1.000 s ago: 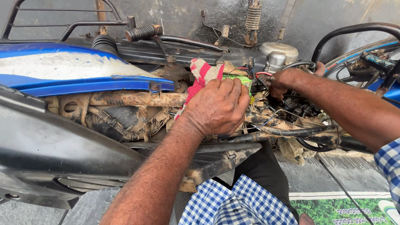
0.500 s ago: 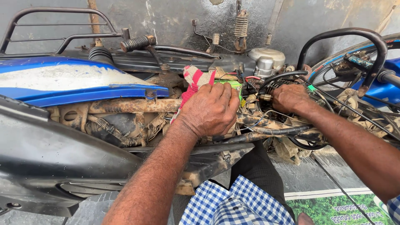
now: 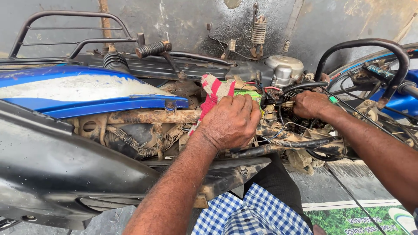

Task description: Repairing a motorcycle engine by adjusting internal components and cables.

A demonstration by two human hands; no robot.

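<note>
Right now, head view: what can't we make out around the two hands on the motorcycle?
- Green part: mostly covered by the left hand; shape unclear.
- Left fingertips: curled over the frame, so grip unclear.
- Right hand: fingers buried among black cables; what they touch is hidden.
- Red and white cloth: lower part behind the left hand.
- Handlebar: cut off by the right edge.

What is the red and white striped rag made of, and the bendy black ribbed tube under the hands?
The red and white striped rag, under the left hand, looks like soft knitted cotton: it folds and bunches, matte. The bendy black ribbed tube, below the right hand, seems to be corrugated plastic or rubber, dull and muddy; which one is unclear.
</note>
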